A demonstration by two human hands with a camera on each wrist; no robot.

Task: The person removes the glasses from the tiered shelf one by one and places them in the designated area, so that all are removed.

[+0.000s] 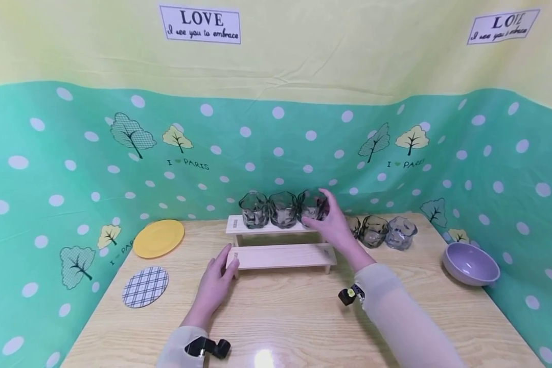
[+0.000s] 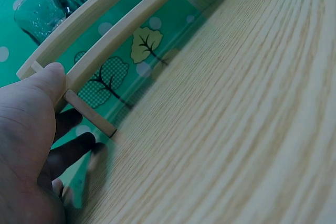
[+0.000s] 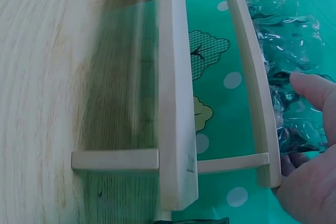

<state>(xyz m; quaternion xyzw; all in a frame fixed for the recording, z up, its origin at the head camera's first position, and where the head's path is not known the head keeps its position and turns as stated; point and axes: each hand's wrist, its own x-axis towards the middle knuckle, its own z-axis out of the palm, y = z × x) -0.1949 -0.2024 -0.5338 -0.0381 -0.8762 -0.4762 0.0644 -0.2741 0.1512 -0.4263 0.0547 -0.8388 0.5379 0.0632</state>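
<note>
A two-tier wooden rack (image 1: 280, 256) stands on the table. Three dark, wavy drinking glasses sit in a row on its upper board: a left glass (image 1: 254, 209), a middle glass (image 1: 282, 208) and a right glass (image 1: 309, 203). My right hand (image 1: 339, 230) grips the right glass from its right side, thumb in front; the right wrist view shows the thumb against the glass (image 3: 302, 129). At the rack's left end, my left hand (image 1: 215, 283) holds the lower board, its thumb on the front corner and its fingers beside the leg (image 2: 92, 113).
Right of the rack, partly behind my right arm, stand more tinted glasses (image 1: 374, 232) and a clearer glass (image 1: 400, 234). A purple bowl (image 1: 470, 265) sits at the right edge. On the left lie a yellow plate (image 1: 158, 238) and a checked round mat (image 1: 145, 287). Patterned cloth (image 1: 276, 138) hangs behind.
</note>
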